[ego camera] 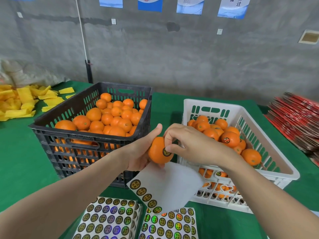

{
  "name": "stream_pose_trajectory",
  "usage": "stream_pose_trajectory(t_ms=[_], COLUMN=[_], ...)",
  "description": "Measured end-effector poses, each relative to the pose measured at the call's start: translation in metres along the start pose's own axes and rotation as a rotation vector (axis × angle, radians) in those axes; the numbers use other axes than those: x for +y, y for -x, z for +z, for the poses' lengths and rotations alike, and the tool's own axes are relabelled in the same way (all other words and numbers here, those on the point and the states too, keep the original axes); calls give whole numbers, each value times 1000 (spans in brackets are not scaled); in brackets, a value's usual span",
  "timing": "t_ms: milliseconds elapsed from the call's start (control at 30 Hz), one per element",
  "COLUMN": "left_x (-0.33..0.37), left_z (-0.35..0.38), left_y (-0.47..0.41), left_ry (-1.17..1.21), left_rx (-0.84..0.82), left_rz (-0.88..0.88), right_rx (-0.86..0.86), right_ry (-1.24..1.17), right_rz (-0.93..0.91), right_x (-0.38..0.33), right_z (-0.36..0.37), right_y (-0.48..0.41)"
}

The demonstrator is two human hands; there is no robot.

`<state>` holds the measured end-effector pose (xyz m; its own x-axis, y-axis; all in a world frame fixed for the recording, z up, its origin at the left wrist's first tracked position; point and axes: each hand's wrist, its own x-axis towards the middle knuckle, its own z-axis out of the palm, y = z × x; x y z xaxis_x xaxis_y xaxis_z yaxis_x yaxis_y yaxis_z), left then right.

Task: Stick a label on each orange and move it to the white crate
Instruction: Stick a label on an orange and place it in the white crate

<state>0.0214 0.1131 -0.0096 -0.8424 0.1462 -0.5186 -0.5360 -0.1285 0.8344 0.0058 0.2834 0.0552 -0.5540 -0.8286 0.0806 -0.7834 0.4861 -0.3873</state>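
Orange gripped in my left hand, fingers curled round it, just in front of the white crate. Peel smooth, glossy, slightly flattened sphere. Right hand pinches it, thumb on the round black-gold label.

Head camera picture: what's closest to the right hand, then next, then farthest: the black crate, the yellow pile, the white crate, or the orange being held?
Starting from the right hand:
1. orange: touching its fingers, just to the left.
2. white crate: right beside and behind the hand.
3. black crate: across to the left.
4. yellow pile: far left on the table.
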Motion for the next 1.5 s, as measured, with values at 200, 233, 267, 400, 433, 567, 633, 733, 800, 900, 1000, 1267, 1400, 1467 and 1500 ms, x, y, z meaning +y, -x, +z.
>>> stream_pose_trajectory(t_ms=[200, 233, 267, 400, 433, 567, 633, 733, 800, 900, 1000, 1267, 1400, 1467, 1500], left_x=[4, 4, 4, 12, 17, 39, 48, 47, 40, 31, 28, 35, 40, 42, 44], left_z=[2, 2, 1, 3, 7, 25, 33, 45, 51, 52, 50, 50, 50, 52, 53], left_y=[5, 7, 7, 3, 2, -10, -18, -37, -50, -66, -76, -74, -70, -65, -63], left_ry=[-72, -108, -135, -151, -157, -175, -182, -289, -358, -296, -145, -95, -128, -114, -101], left_rx=[-102, -145, -187, -286, -320, -311, -176, 61, 182, 215, 213, 353, 398, 388, 376], left_rz=[80, 85, 84, 69, 69, 113, 166, 410, 497, 521, 465, 427, 471, 491, 489], right_rx=[145, 135, 110, 58, 81, 283, 511, 839, 917, 912, 852, 618, 957, 752, 643], right_ry=[-92, -171, -248, -502, -498, -555, -710, -864, -845, -647, -459, -43, -252, -223, -154], right_rz=[8, 30, 44, 44, 40, 72, 137, 436, 688, 891, 918, 883, 130, -175, -248], right_x=[1, 4, 7, 17, 19, 34, 61, 138, 197, 268, 308, 293, 180, 123, 103], right_z=[6, 5, 5, 10, 11, -4, -21, -47, -55, -47, -32, -30, -35, -17, -5], right_y=[6, 8, 10, 17, 18, 20, 15, -2, -8, -12, -21, -49, -45, -28, -20])
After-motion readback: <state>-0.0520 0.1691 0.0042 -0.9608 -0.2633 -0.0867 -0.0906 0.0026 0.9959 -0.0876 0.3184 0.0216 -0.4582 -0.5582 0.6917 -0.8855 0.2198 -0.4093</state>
